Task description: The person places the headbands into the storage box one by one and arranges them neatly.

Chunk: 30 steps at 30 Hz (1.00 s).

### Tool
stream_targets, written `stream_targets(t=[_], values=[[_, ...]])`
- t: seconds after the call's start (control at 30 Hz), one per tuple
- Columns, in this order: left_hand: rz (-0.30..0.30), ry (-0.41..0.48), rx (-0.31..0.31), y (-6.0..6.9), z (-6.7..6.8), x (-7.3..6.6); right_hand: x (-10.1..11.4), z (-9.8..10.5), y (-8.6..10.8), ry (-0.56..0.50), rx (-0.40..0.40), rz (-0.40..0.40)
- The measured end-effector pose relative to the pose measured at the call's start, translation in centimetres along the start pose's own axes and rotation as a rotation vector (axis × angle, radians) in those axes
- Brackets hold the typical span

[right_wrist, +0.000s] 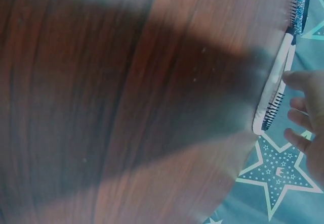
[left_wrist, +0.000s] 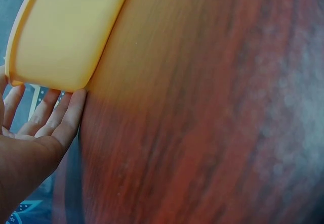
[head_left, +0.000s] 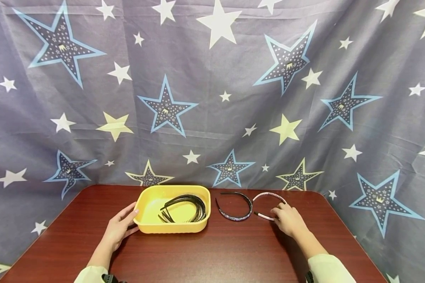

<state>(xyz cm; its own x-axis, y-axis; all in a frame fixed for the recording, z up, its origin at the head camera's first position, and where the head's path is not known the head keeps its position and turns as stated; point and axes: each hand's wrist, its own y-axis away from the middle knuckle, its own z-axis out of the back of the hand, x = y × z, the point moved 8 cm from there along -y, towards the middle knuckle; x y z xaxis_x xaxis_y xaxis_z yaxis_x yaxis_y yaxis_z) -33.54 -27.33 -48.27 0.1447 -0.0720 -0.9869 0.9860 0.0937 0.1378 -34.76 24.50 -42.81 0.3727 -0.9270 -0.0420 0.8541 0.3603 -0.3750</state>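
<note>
My left hand (head_left: 116, 229) rests against the left side of a yellow plastic basket (head_left: 173, 228), its fairly straight fingers touching the outer wall in the left wrist view. Several black toothed headbands (head_left: 199, 208) lie nested inside the basket. My right hand (head_left: 290, 221) is over the right side of a pale pink headband (head_left: 267, 217), covering part of it. In the right wrist view, its fingers are spread beside this headband, with no clear grip. A dark headband with a glittery band (head_left: 238, 218) lies between the basket and the pink one.
Everything lies on a reddish-brown wooden table (head_left: 212, 255) with rounded far corners. A grey cloth with printed stars (head_left: 212, 129) hangs behind the table and along its sides.
</note>
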Motion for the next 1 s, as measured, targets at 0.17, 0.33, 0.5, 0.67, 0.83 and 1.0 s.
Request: stream_targets(t=[0.17,0.33,0.5,0.67,0.83,1.0], values=[[-0.001,0.0,0.0,-0.1,-0.1,0.0,-0.1,-0.6,0.2,-0.001,0.029,-0.01],[0.001,0.002,-0.002,-0.1,-0.1,0.1,-0.5,-1.2,0.6,-0.006,0.06,-0.053],[-0.002,0.001,-0.004,-0.1,0.0,0.1,-0.6,-1.8,0.8,0.014,0.076,-0.062],[-0.002,0.01,-0.003,-0.2,0.0,0.1,-0.4,-2.0,0.9,0.039,0.066,-0.039],[0.0,0.015,-0.002,-0.2,0.0,0.1,0.0,-1.7,1.0,0.047,0.055,-0.013],[-0.001,0.014,-0.005,-0.1,0.0,0.1,0.4,-1.1,1.1,0.056,0.028,0.007]])
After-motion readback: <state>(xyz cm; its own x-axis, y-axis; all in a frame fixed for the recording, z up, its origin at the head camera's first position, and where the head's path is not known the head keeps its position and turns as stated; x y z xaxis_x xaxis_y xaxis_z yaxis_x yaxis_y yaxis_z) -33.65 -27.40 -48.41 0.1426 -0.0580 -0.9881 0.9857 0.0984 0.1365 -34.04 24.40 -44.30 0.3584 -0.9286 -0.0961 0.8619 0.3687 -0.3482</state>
